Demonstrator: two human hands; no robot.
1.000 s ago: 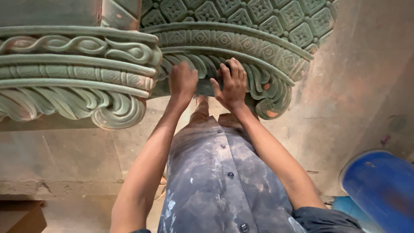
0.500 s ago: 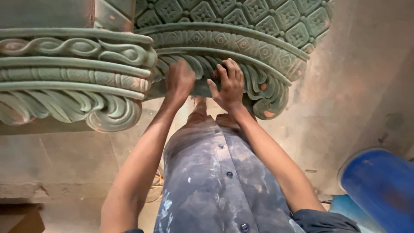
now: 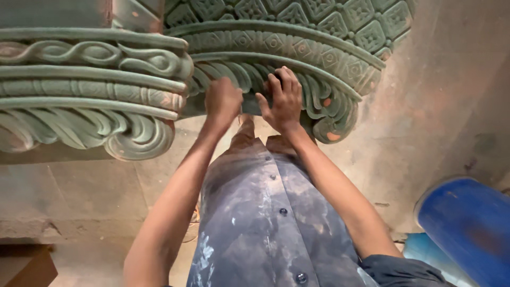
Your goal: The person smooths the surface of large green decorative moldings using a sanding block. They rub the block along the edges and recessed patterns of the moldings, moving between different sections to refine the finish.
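A person's left hand [image 3: 223, 101], fisted, possibly around a small tool, works the leaf band of a green carved moulding [image 3: 297, 64]. The right hand [image 3: 284, 98] lies open, fingers spread, holding nothing. Judged mid-finishing, the next stroke needs light, steady pressure.

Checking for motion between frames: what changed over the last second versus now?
Little changed. The left hand, closed in a fist, and the right hand, fingers spread, stay pressed on the leaf band of the curved green carved moulding. The view shifted slightly, so the straight carved piece sits a bit further left. Nothing was visibly taken hold of or let go; the blue drum stayed put.
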